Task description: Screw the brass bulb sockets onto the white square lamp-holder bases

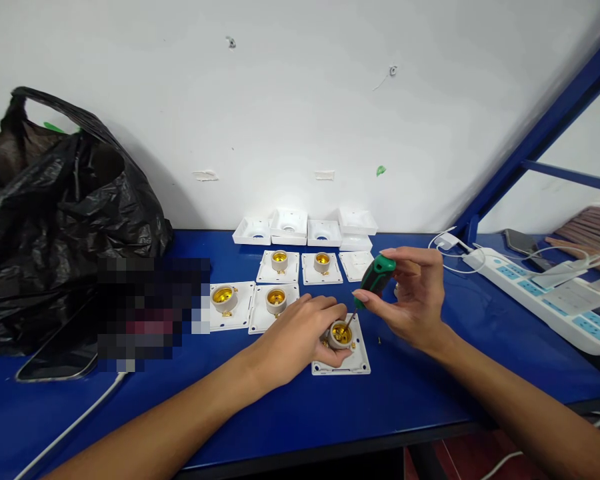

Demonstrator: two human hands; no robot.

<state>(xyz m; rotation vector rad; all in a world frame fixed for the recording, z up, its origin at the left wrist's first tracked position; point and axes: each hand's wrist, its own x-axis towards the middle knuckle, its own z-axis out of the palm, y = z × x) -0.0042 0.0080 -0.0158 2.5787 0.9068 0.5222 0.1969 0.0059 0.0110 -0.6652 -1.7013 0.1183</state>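
My left hand [305, 333] is closed round a lamp socket [336, 343], a round grey-white cup with a brass inside, on a square white base plate [353, 367]. In my right hand [417, 297], thumb and fingers grip a screwdriver [380, 272] with a green and black handle. Its tilted shaft runs down into the socket; the exact tip contact is hard to make out. To the left and behind, several more plates carry sockets, among them a front-row socket [276, 301] and a back socket [322, 262]. A tiny brass-coloured piece [379, 341] lies right of the plate.
White square covers [289, 222] stand along the wall. A plate without a visible socket [354, 265] lies behind the screwdriver. A black plastic bag [70, 200] and a phone [57, 347] are at left. A power strip [545, 297] with white cables is at right.
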